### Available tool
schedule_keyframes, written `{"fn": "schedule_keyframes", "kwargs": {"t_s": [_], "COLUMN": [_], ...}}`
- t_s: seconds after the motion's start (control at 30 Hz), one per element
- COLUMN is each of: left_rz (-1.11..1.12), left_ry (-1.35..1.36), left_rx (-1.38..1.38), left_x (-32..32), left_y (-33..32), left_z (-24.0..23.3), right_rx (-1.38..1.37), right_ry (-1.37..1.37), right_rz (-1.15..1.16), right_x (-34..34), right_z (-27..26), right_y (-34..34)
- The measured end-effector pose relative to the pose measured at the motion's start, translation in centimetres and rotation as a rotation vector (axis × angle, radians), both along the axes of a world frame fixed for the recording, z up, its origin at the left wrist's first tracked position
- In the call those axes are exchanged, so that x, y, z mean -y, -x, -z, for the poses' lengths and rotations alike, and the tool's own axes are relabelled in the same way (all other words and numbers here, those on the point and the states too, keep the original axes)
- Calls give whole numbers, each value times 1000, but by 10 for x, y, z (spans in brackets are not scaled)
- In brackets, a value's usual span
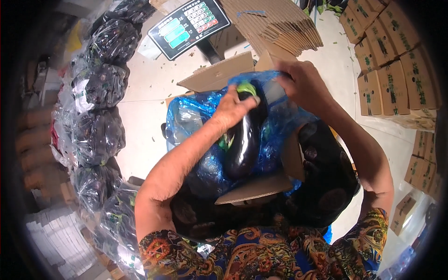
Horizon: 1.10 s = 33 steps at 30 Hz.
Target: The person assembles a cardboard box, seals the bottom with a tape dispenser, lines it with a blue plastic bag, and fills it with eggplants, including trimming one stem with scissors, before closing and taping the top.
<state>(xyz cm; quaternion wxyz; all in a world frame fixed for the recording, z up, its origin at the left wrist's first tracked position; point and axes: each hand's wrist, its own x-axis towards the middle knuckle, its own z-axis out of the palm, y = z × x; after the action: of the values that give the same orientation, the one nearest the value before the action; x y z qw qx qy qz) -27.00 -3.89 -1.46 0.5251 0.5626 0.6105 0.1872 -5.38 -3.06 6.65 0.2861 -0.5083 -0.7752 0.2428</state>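
Note:
My left hand [233, 106] grips a long dark purple eggplant [243, 147] near its green cap. The eggplant lies over a blue plastic bag [185, 112] that lines an open cardboard box [257, 191] in front of me. At the far right side of the bag, my right hand [301, 84] has its fingers closed on the bag's edge. Other eggplants show partly under and beside the held one. Much of what is inside the box is hidden by the film and my left arm.
A digital scale display [189, 26] stands beyond the box, beside stacked flattened cardboard [276, 28]. Clear bags of eggplants [99, 134] line the left. Closed cardboard boxes [392, 84] are piled at the right. Green scraps lie on the pale floor [140, 140].

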Motion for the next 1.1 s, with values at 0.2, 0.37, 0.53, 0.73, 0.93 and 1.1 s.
{"fn": "schedule_keyframes", "kwargs": {"t_s": [0.2, 0.37, 0.53, 0.73, 0.93, 1.1], "left_rz": [69, 74, 200, 108, -60, -170], "left_ry": [-179, -240, -342, -178, -117, -86], "left_rx": [-268, -275, -151, -203, -146, -154], "left_x": [-7, -19, -27, -24, -19, -15], "left_y": [-4, -6, 9, 13, 4, -19], "left_z": [3, 13, 13, 15, 23, 30], "right_rx": [414, 387, 911, 944, 577, 507], "right_ry": [-106, -251, 316, 394, 403, 765], "right_rz": [-99, -485, -788, -881, -855, -828], "right_x": [33, 66, 71, 87, 108, 94], "right_z": [-18, -11, -6, 7, -9, -30], "right_y": [22, 51, 50, 59, 25, 32]}}
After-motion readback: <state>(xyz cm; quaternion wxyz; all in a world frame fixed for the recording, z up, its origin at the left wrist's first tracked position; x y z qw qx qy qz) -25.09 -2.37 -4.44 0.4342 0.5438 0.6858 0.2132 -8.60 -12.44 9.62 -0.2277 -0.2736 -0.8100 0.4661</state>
